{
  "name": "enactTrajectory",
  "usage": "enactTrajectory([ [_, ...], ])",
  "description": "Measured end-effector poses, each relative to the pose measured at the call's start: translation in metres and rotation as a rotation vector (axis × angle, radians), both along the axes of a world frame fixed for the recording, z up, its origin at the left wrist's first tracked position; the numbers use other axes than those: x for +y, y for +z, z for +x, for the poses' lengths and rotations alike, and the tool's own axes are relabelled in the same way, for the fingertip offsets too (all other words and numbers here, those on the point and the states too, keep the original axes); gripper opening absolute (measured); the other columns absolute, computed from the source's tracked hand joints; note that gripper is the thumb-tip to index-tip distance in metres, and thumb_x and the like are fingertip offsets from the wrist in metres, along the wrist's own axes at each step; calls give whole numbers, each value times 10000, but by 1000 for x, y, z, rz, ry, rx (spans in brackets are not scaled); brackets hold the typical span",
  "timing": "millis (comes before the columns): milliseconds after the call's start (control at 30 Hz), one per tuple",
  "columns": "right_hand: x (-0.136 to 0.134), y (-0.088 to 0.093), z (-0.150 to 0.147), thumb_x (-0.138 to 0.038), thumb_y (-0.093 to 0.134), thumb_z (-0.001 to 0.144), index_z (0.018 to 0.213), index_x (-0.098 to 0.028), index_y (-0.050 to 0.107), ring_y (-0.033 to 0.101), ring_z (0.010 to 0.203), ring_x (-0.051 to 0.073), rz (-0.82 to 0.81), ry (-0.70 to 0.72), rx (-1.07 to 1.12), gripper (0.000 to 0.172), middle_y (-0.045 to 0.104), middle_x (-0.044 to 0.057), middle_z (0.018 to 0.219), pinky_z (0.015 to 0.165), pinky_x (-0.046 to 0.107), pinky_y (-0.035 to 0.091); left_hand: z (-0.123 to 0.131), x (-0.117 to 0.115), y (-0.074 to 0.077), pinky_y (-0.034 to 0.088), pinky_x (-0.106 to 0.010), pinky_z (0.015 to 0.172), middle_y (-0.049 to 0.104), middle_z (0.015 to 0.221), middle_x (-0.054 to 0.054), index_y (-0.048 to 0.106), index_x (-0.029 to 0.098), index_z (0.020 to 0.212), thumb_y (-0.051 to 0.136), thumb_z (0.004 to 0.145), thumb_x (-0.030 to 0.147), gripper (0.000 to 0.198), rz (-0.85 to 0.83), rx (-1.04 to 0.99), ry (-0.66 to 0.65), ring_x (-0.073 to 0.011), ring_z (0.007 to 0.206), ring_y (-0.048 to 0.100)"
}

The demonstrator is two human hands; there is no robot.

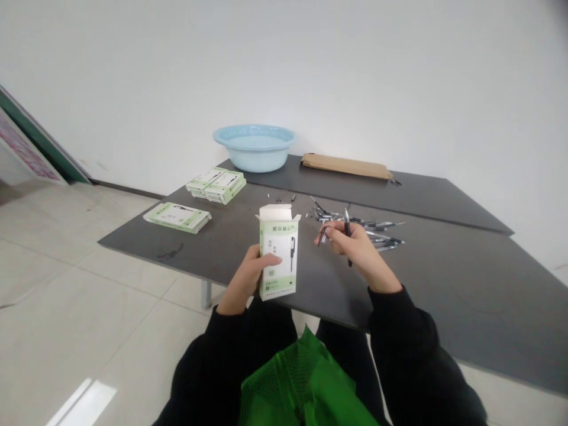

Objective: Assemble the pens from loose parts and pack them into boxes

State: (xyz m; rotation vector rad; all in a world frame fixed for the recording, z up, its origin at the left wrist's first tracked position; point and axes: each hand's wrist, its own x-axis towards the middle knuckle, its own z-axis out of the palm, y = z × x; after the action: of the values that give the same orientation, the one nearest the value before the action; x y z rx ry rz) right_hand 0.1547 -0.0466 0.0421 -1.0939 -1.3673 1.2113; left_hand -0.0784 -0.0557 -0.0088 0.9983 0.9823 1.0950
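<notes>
My left hand (252,273) grips a white and light-green pen box (279,254) upright at the table's front edge, thumb across its printed front. The box's top flaps stand raised; its inside is hidden from here. Just right of it, my right hand (348,242) is closed on pens, one dark pen (347,222) jutting up between the fingers and others at the fingertips. How many it holds I cannot tell. Beyond and beside that hand lies a loose heap of clear and black pens (384,239) on the dark table.
More pen boxes (226,184) lie at the table's left, with a single flat box (177,216) nearer me. A light-blue basin (257,157) and a brown cardboard piece (346,165) rest at the back by the wall. Small dark bits (293,197) lie mid-table.
</notes>
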Motion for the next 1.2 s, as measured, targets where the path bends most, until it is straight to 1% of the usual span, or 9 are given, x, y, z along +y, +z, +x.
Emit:
enactTrajectory([
  [133, 3, -18, 11, -482, 619, 795, 956, -165, 638, 260, 388, 41, 4, -79, -15, 356, 683, 28, 772, 395, 222, 187, -7, 30, 16, 543, -366, 707, 730, 1015, -128, 659, 132, 1058, 769, 628, 314, 480, 142, 294, -56, -272, 843, 688],
  [233, 2, -31, 16, -500, 611, 801, 941, -157, 658, 427, 468, 75, 48, -106, -122, 374, 681, 38, 805, 454, 227, 315, -11, 47, 16, 522, -354, 683, 733, 971, -137, 689, 122, 983, 761, 640, 376, 433, 166, 541, -100, -290, 833, 682],
  [400, 0, -39, 19, -403, 597, 823, 916, -145, 695, 641, 878, 213, 136, -107, -323, 290, 720, 89, 930, 824, 344, 466, -14, 60, 6, 499, -393, 767, 702, 889, -117, 713, 137, 896, 721, 675, 445, 379, 230, 844, -118, -318, 854, 654],
  [600, -5, -39, 14, -367, 609, 805, 980, -132, 694, 650, 867, 224, 111, -97, -313, 305, 726, 106, 948, 840, 373, 477, -3, 40, 15, 418, -440, 979, 526, 1181, -159, 580, 126, 1229, 679, 722, 316, 550, 511, 1064, 208, -322, 1095, 550],
  [700, -13, -34, 9, -367, 639, 792, 979, -139, 693, 639, 844, 208, 108, -54, -261, 299, 720, 95, 934, 820, 361, 481, 16, 15, 27, 447, -398, 903, 608, 977, -102, 627, 157, 1080, 576, 814, 258, 289, 609, 962, 242, -258, 937, 592],
  [800, -22, -24, -1, -372, 659, 793, 960, -164, 703, 633, 854, 199, 128, 20, -178, 270, 715, 76, 935, 817, 347, 483, 41, -7, 33, 473, -308, 721, 648, 803, -43, 654, 179, 898, 562, 861, 370, 216, 531, 670, -91, -186, 742, 602],
  [900, -30, -17, -11, -405, 664, 796, 946, -178, 716, 593, 703, 160, 119, 33, -75, 277, 690, 48, 832, 698, 316, 490, 60, -17, 30, 453, -259, 599, 653, 760, -24, 644, 165, 908, 559, 870, 404, 256, 430, 358, -247, -141, 631, 574],
  [1033, -37, -11, -15, -452, 628, 816, 967, -156, 697, 457, 543, 103, 54, -5, -31, 339, 569, 3, 667, 511, 248, 386, 66, -15, 19, 432, -252, 575, 626, 670, -14, 659, 142, 821, 589, 857, 409, 278, 344, 181, -240, -112, 558, 532],
  [1200, -52, 1, -4, -420, 544, 846, 973, -185, 580, 280, 467, 62, -56, -82, 33, 269, 492, -33, 701, 436, 226, 223, 62, -10, 13, 338, -217, 518, 559, 704, -4, 722, 137, 811, 701, 780, 371, 238, 190, -65, -101, -62, 562, 430],
])
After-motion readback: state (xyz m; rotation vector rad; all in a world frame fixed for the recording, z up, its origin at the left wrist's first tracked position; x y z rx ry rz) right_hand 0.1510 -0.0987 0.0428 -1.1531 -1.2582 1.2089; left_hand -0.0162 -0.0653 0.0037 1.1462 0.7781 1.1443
